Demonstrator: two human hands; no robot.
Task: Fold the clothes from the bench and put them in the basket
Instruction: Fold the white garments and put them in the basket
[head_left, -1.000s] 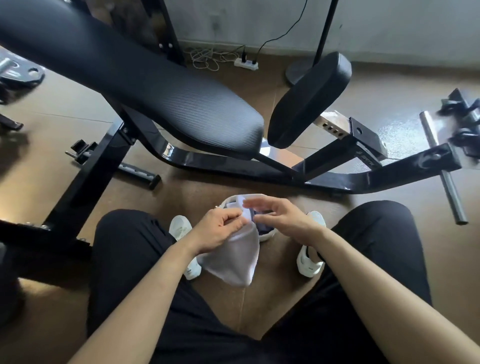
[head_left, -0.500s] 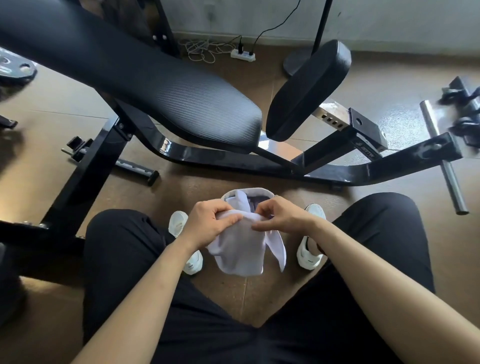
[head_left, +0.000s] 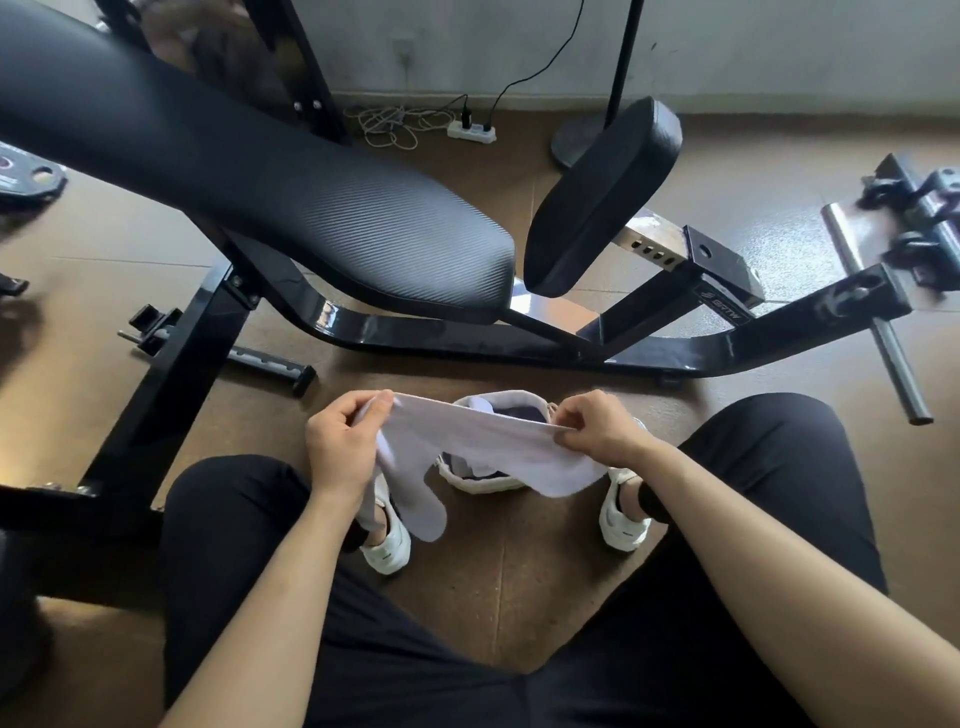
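Evidently pinched the white garment (head_left: 467, 439) at both ends, left hand (head_left: 337, 441) at centre-left, right hand (head_left: 597, 434) at centre-right, each grip closed on cloth. Held it stretched, long axis running side to side across mid-frame, loose tails drooping below. Hung it over the basket (head_left: 483, 482) on the floor (head_left: 493, 597) between the shoes (head_left: 387, 545), about equally near either hand. Could not make out the basket's dark contents, mostly hidden behind the cloth, nor tell one piece from two.
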